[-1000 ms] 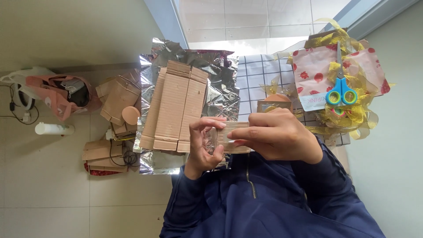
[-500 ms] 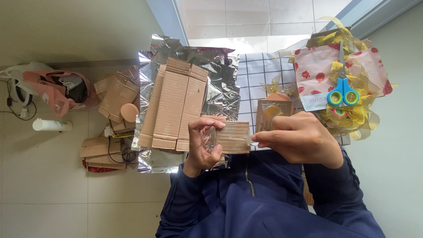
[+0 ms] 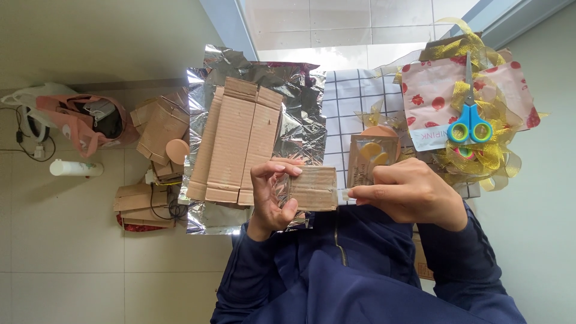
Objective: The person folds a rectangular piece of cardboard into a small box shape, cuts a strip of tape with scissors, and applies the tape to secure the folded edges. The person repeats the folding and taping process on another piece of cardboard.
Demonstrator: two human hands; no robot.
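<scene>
Left hand [image 3: 271,195]: fingers curled narrow around a roll of clear tape [image 3: 280,189], thumb below, fingertips on the upper edge. The same hand pins a small piece of corrugated cardboard [image 3: 313,188] against the roll.

Right hand [image 3: 410,193]: thumb and forefinger pinched shut on the free end of the tape strip [image 3: 345,194], just beside the cardboard's right edge; other fingers folded in.

Cardboard piece: held in the air in front of the chest, over the lower edge of the silver foil sheet [image 3: 300,108]. Long axis runs left to right across the view, between the two hands.

A flattened cardboard box [image 3: 237,141] lies on the foil. Blue-handled scissors [image 3: 470,114] rest on red-dotted wrapping paper [image 3: 432,96], well apart from both hands.
</scene>
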